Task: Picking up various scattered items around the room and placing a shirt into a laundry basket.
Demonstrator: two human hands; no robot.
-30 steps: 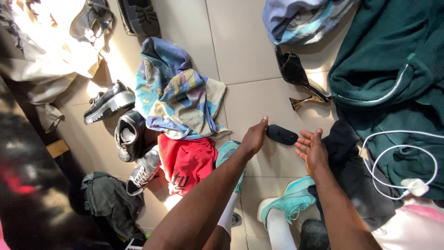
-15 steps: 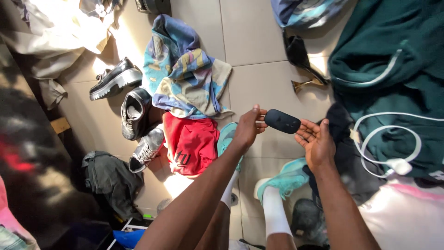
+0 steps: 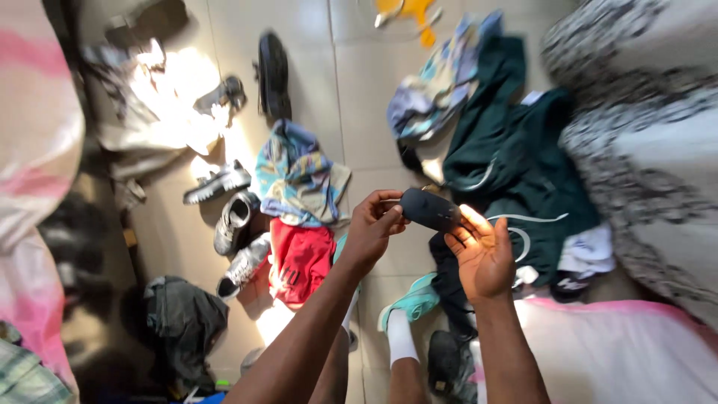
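Small black oval case (image 3: 428, 209) held above tiled floor (image 3: 374, 90), pinched at one end by left hand (image 3: 372, 230) fingers, other end supported by half-open right hand (image 3: 482, 253), red garment (image 3: 301, 254) and teal shoe (image 3: 410, 303) seen below.

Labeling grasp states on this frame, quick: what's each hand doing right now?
Left hand: closed, fingertip grip on the end of the black oval case.
Right hand: open, palm up, fingertips under the case's other end.
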